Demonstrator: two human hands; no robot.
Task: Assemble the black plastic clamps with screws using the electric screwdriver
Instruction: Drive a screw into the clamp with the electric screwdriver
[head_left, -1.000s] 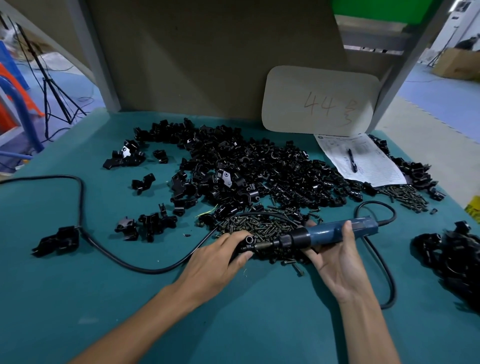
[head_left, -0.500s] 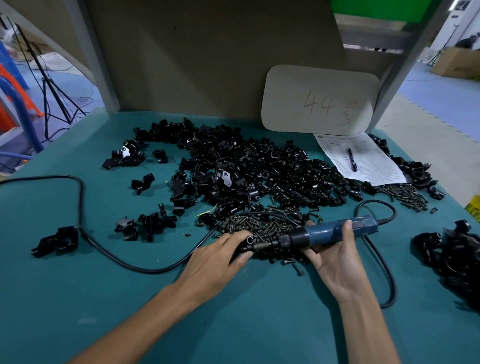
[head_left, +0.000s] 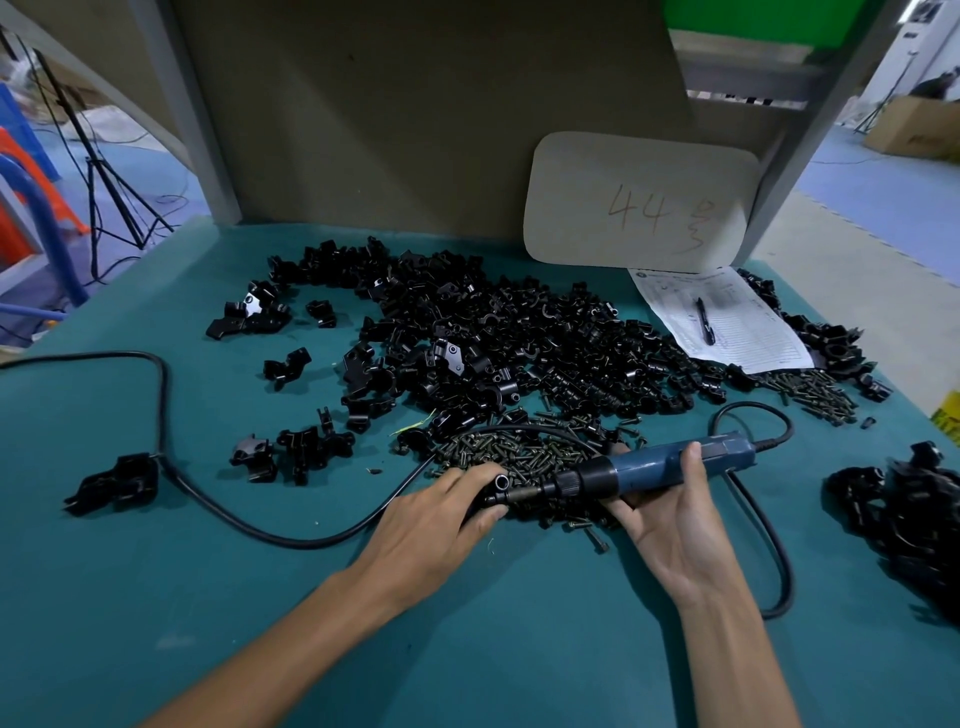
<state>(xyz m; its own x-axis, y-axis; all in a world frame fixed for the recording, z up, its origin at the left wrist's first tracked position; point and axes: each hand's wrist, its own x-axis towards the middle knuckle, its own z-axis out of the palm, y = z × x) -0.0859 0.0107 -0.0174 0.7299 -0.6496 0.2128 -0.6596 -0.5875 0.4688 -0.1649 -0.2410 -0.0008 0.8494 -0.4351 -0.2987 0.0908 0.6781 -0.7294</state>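
My right hand (head_left: 670, 525) grips the blue electric screwdriver (head_left: 654, 470), which lies nearly level and points left. Its bit meets a black plastic clamp (head_left: 496, 491) that my left hand (head_left: 441, 514) holds against the green table; most of the clamp is hidden by my fingers. Just behind both hands lies a pile of dark screws (head_left: 519, 452). A large heap of loose black clamp parts (head_left: 509, 343) spreads across the middle of the table.
The screwdriver's black cable (head_left: 218, 499) loops left past my left hand and also curls behind my right wrist. Assembled clamps (head_left: 904, 514) are piled at the right edge. A paper with a pen (head_left: 722, 322) and more screws (head_left: 815, 392) lie at the back right.
Both hands and the screwdriver stay almost in place; the tool has only shifted very slightly.
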